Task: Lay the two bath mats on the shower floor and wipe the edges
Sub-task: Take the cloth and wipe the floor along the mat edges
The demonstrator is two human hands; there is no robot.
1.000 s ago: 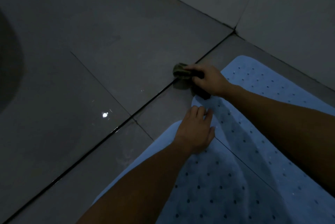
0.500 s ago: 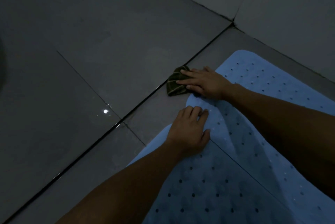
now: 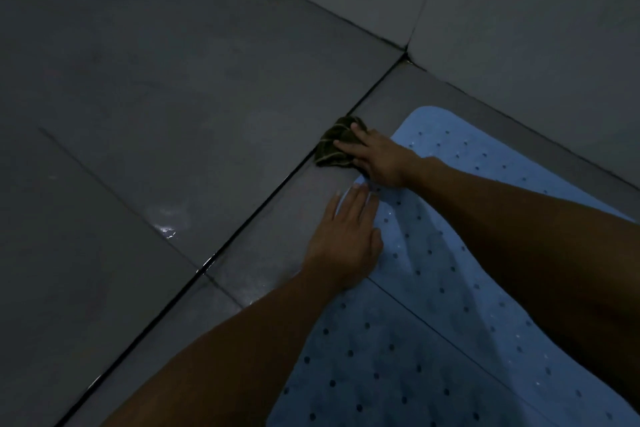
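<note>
Two light blue bath mats with small holes lie side by side on the grey tiled floor: the far mat point(image 3: 460, 163) near the wall and the near mat point(image 3: 398, 357) toward me, meeting along a dark seam. My right hand point(image 3: 377, 155) presses a dark green cloth point(image 3: 334, 146) onto the floor just left of the far mat's edge, fingers flat on it. My left hand point(image 3: 346, 236) lies flat, palm down, on the left edge of the mats, holding nothing.
A dark grout line point(image 3: 242, 229) runs diagonally across the floor, passing right under the cloth. A wet, shiny patch point(image 3: 168, 224) sits on the tile to the left. Pale wall tiles point(image 3: 519, 11) rise at the back right.
My right hand has slid the cloth along the floor beside the far mat's edge, toward the wall. My left hand stays flat on the mat edge.
</note>
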